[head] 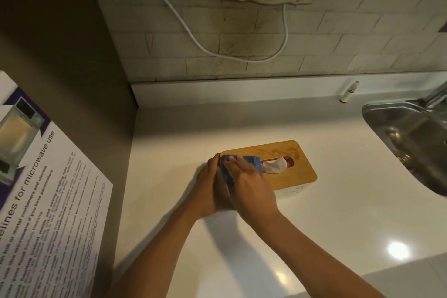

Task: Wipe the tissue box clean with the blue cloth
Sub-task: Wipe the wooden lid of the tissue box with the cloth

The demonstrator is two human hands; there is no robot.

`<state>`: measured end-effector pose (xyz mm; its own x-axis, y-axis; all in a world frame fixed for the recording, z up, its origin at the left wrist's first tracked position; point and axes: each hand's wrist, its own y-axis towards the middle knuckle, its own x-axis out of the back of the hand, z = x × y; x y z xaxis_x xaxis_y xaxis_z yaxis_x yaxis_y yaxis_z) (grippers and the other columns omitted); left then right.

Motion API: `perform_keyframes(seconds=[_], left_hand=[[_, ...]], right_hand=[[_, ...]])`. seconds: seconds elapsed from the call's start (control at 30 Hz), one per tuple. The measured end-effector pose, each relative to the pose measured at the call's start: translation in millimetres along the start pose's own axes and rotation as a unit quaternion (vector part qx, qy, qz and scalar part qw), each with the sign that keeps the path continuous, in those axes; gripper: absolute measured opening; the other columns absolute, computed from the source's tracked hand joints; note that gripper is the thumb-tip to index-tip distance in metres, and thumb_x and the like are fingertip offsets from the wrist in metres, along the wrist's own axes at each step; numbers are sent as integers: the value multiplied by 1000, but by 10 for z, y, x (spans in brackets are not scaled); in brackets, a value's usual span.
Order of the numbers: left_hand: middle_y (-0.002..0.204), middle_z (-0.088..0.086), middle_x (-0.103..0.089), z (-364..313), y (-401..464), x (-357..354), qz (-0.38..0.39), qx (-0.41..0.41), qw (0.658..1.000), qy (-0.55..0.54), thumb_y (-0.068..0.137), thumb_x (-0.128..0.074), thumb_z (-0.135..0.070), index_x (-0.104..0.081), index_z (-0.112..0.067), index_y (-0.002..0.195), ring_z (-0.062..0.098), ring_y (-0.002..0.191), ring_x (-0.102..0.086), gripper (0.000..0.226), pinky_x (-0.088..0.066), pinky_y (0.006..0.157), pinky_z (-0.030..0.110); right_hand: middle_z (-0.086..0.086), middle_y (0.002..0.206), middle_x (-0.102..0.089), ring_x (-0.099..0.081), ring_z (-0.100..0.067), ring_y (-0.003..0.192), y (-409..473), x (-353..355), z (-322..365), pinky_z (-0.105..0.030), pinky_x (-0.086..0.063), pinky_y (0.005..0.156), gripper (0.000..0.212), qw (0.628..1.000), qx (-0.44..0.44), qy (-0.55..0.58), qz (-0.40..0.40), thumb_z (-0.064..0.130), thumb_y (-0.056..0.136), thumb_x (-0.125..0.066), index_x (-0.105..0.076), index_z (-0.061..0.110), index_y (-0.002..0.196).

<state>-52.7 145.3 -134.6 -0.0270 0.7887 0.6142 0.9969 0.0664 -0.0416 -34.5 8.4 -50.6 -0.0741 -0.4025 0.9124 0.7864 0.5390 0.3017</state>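
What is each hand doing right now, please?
Left hand: grips the end of the box.
Right hand: open, pressing the cloth onto the box.

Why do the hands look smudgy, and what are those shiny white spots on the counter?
Head view: the left hand and right hand are motion-blurred while rubbing the blue cloth on the wooden-topped tissue box; the spots are lamp glare on the glossy white counter; the wide lens bends the edges, and the paper microwave notice looks soft.
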Motion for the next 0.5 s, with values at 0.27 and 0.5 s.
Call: perform_keyframes(seconds=[0.27, 0.5], left_hand=[[156, -4, -44, 98, 75, -70, -9, -8, 1000, 20, 54, -86, -64, -24, -28, 158, 16, 140, -48, 127, -43, 114, 32], [142, -17, -57, 44, 51, -30, -10, -71, 997, 42, 48, -95, -64, -39, -37, 150, 10, 127, -59, 119, -55, 101, 42]], right_hand=[[-2, 106, -64, -60, -18, 91, 285, -34, -74, -23, -44, 64, 20, 997, -71, -19, 15, 15, 91, -55, -64, 13, 109], [-4, 100, -68, -67, -21, 83, 86, 40, -145, -23, -51, 59, 32, 999, -37, 14, 21, 8, 76, -74, -67, 12, 107]])
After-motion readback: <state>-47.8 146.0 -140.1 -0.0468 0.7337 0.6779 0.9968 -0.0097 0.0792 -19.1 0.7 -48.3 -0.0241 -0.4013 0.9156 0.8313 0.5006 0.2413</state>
